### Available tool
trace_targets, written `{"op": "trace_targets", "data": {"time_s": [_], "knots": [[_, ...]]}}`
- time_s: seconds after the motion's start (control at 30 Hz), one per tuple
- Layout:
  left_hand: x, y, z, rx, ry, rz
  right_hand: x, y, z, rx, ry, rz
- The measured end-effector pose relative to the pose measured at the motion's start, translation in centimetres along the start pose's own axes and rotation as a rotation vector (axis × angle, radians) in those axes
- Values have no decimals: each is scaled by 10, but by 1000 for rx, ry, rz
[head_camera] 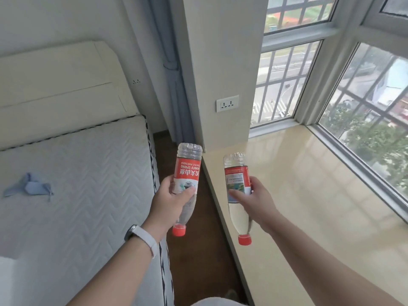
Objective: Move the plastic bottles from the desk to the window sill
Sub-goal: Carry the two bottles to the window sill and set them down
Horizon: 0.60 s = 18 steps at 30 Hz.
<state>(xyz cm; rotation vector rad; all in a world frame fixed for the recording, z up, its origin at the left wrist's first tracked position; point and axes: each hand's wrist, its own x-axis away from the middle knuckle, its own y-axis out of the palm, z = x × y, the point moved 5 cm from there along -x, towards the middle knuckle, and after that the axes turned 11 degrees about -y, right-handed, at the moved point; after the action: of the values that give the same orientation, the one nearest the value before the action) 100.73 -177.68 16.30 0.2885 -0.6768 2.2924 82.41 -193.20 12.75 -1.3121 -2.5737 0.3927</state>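
I've got 2 plastic bottles in the air, 1 per hand, both upside down with the red caps pointing back toward me and the bases aimed away. The right bottle [237, 191] is held around its label by my right hand [251, 200], grip wrapped closed on it, and it already hangs over the near edge of the window sill [309, 184]. The left bottle [186, 184] is clamped the same way in my left hand [170, 202], but it's out over the dark floor strip [198, 250] between the bed [77, 173] and the sill, so it has further to travel rightward. Right hand is the nearer one, I'd set that down first. Each long axis tilts away from me, so I reckon both need flipping upright. The sill looks bare and roomy up to the window frame [357, 164]; the pillar [220, 74] bounds its left end.
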Motion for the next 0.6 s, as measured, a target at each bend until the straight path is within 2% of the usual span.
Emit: {"op": "trace_targets", "data": {"time_s": [0.33,0.6], "knots": [[-68,-5,24,-6,5,-18,-58,1,-7,-2,58,14],[-171,-4,44,4,21,-135,-127,2,-19,89,93,123]]}}
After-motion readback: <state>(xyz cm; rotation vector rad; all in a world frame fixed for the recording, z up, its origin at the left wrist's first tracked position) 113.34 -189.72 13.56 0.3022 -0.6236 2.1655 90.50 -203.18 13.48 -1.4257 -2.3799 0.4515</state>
